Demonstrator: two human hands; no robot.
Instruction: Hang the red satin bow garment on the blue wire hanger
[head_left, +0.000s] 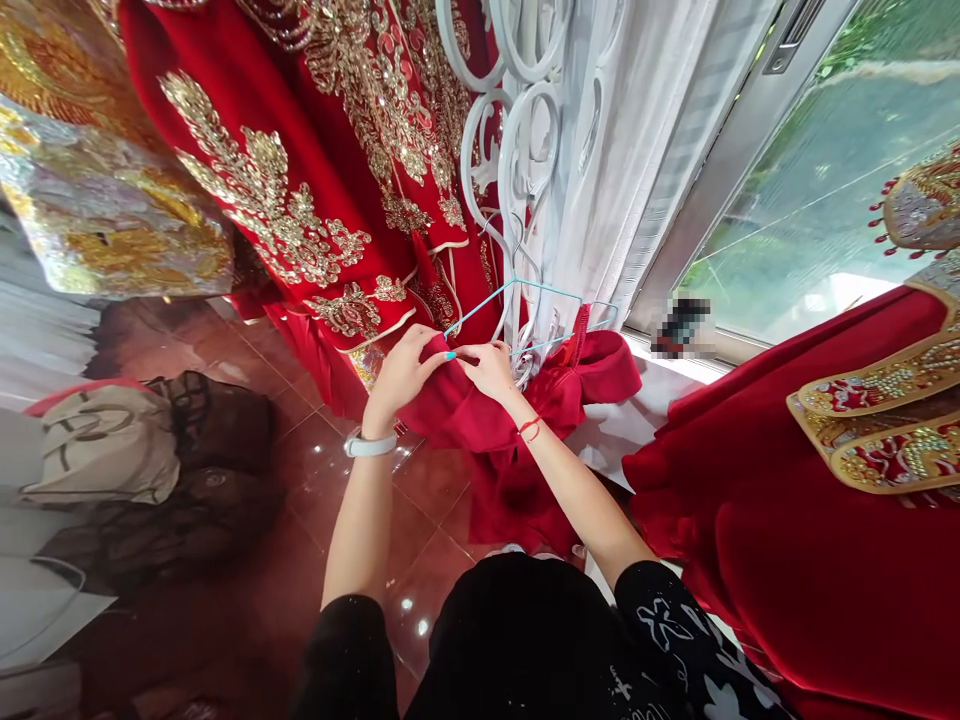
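Note:
A plain red dress (pixel 457 410) hangs on a thin light-blue hanger (pixel 484 305) in front of me. My left hand (pixel 409 370) is closed on the dress's upper edge by the hanger's left end, thumb pressed against the cloth. Close beside it, my right hand (pixel 489 367) pinches the same edge, with its fingertips almost meeting the left thumb. A ruffled or bow-like part of the dress (pixel 604 375) sticks out at the hanger's right side. The cloth under my fingers is partly hidden.
White scrolled metalwork (pixel 517 140) stands behind the hanger, beside a white curtain (pixel 622 150). Red garments with gold embroidery (pixel 270 190) hang at left, another red embroidered garment (pixel 750 470) at right. Bags (pixel 112 450) sit on the left. A window (pixel 810 190) is at upper right.

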